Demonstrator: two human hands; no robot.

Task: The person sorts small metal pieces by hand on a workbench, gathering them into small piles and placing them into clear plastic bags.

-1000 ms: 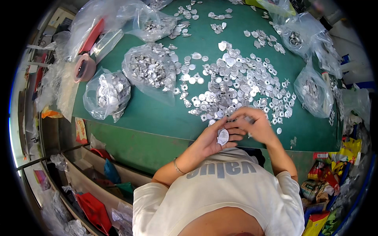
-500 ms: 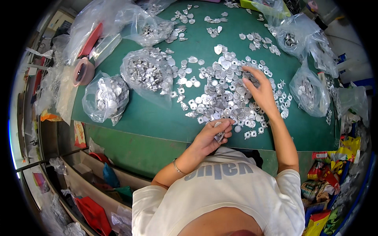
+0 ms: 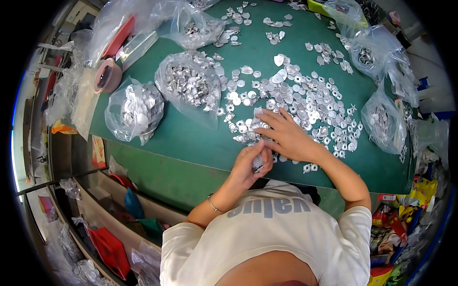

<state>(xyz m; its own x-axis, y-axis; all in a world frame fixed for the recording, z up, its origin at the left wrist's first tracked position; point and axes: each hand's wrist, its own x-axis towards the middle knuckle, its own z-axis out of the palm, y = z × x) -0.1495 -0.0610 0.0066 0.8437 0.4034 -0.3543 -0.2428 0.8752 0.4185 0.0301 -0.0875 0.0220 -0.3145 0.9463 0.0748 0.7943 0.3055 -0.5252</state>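
At far left below the table, a long brown open box (image 3: 100, 217) holds a crumpled blue bundle (image 3: 134, 202) and a dark green one (image 3: 150, 226). On the green tabletop (image 3: 186, 143), a round pale-pink plastic tub (image 3: 112, 82) contains something dark, too small to tell. Just right of it, a rounded clear plastic bag (image 3: 113, 120) is filled with flat silver metal pieces. Beside that, a larger clear plastic bag (image 3: 210, 116) gapes open, heaped with small silver pieces; behind it, a third clear bag (image 3: 172, 34) holds more.

The left hand (image 3: 250, 163) curls its fingers closed around a silver piece (image 3: 257, 163) near the table's front edge. The right hand (image 3: 292, 138) lies palm down, fingers spread, over the near-left side of a loose pile of flat silver metal pieces (image 3: 315, 101); I cannot tell whether it grips any. Right of the pile, an upper clear bag (image 3: 380, 44) contains silver rings (image 3: 366, 56), and a lower clear bag (image 3: 389, 143) holds silver pieces.
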